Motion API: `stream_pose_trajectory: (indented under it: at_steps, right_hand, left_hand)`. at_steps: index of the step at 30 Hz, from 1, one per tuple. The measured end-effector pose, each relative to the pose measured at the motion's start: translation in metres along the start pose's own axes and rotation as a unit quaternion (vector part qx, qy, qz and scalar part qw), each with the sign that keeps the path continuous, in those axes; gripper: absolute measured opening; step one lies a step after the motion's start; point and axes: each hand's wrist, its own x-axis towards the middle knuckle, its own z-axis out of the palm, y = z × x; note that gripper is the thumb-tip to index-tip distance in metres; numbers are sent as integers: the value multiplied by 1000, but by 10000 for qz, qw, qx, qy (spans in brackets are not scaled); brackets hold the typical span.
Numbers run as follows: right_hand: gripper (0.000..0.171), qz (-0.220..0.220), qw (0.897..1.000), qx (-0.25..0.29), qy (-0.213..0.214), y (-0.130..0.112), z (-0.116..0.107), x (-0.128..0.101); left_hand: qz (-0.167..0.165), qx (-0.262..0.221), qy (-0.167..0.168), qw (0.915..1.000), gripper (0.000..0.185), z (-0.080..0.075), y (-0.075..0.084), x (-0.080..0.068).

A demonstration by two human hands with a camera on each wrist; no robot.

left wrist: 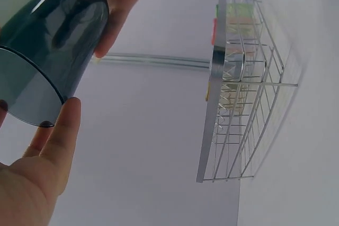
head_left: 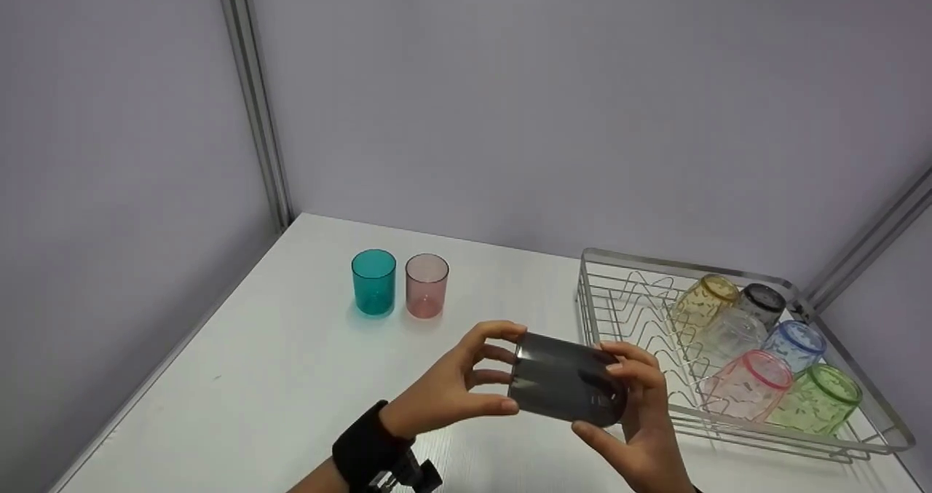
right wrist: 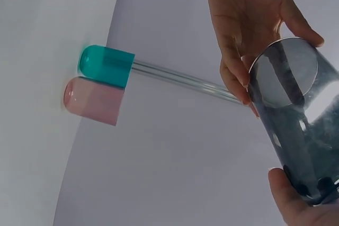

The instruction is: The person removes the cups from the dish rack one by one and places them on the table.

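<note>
Nearest the camera, a grey cup (head_left: 557, 378), held up on its side above the white table (head_left: 240, 405), mouth towards 9 o'clock, base towards 4 o'clock. Pinched at the rim by the left hand (head_left: 459, 387), at 9 o'clock of it, with thumb below and fingers above. Pinched at the base by the right hand (head_left: 642, 416), at 4 o'clock, with thumb under and fingers over. At 8 o'clock, round the wrist, a black strap (head_left: 366, 443) bearing a small device.

At 10 o'clock of the grey cup, upright on the table, just beside each other: teal cup (head_left: 374, 283) and pink cup (head_left: 427, 287).

At 3 o'clock, on the table, a wire rack (head_left: 655, 261). In it, all tilted, crowded towards its own 3 o'clock end: yellow cup (head_left: 700, 306), black cup (head_left: 763, 301), clear cup (head_left: 734, 333), blue cup (head_left: 795, 344), red cup (head_left: 748, 387) and green cup (head_left: 817, 402).

Farthest out, pale wall (head_left: 510, 114), with metal post (head_left: 255, 100) between 10 and 11 o'clock.
</note>
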Motion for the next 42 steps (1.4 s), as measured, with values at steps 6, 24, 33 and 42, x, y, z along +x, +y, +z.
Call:
stream_pose_trajectory:
  at_steps: [6, 24, 33, 42]
  right_hand:
    - [75, 33, 9995, -292, -95, 5, -3, -3]
    - [81, 883, 9931, -725, 255, 1, -29, -11]
    - [79, 1063, 9903, -830, 345, -4, -43, -24]
    - [82, 1089, 9905, -709, 448, -6, -45, -38]
  left_hand:
    - [-129, -41, 58, 9999, 68, -1, -3, 2]
    - [-452, 2408, 1016, 9642, 66, -55, -2, 42]
    - [-1358, 4790, 581, 8653, 61, -83, -20, 90]
    - [-2094, 5786, 113, 7882, 58, -96, -57, 115]
